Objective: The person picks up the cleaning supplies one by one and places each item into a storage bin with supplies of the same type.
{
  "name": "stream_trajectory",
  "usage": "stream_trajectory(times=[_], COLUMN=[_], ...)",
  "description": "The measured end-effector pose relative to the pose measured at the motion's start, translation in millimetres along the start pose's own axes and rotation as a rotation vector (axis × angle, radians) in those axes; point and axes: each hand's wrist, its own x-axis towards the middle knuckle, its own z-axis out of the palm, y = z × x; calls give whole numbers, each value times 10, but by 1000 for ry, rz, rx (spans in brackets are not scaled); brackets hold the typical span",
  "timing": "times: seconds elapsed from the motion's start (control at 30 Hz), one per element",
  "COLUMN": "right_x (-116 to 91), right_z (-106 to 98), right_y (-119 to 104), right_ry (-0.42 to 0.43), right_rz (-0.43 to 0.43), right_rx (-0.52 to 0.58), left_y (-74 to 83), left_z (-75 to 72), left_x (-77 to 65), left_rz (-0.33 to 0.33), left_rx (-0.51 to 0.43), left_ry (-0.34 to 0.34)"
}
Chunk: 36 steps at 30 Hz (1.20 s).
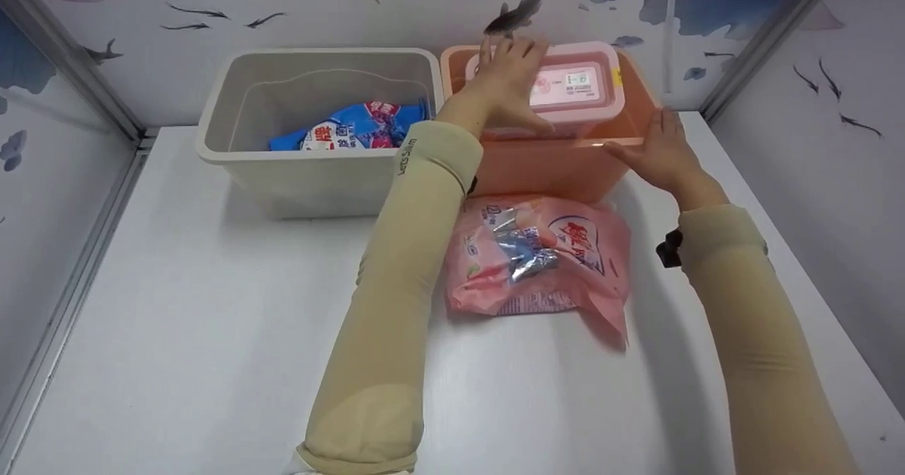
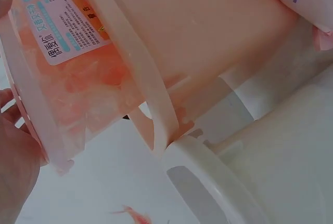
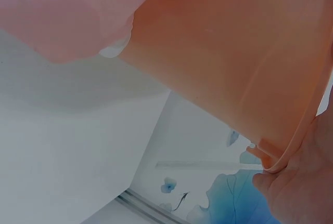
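In the head view my left hand (image 1: 510, 83) grips a clear plastic box with a pink lid (image 1: 609, 72), its thumb on the near side and fingers across the lid. The box sits tilted partly inside the orange bin (image 1: 544, 167). Through the box's wall, the left wrist view shows orange contents (image 2: 99, 91) and a printed label (image 2: 62, 31). My right hand (image 1: 664, 151) holds the bin's near right corner, thumb at the front rim. On the table before the bin lies a pink plastic package (image 1: 601, 249) with a shiny blue and silver middle.
A cream-grey bin (image 1: 311, 185) stands left of the orange one, with a blue package (image 1: 360, 125) inside. Both stand on a white table (image 1: 212, 333). A patterned wall panel (image 1: 438, 8) rises close behind the bins, and side panels flank the table.
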Motion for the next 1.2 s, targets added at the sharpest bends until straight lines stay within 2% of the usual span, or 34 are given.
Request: stream_trajectory(times=[0.33, 0.7, 1.2], right_x=[-3, -2, -18], right_z=[-6, 11, 6], right_y=[-29, -19, 3], right_ry=[-7, -7, -24], right_rz=[4, 14, 30], right_rx=[-6, 0, -14], left_y=[-49, -119, -172], left_z=[129, 257, 430], left_x=[89, 150, 209], left_rz=[-2, 4, -15], left_rx=[-17, 11, -59], left_ry=[-25, -83, -110])
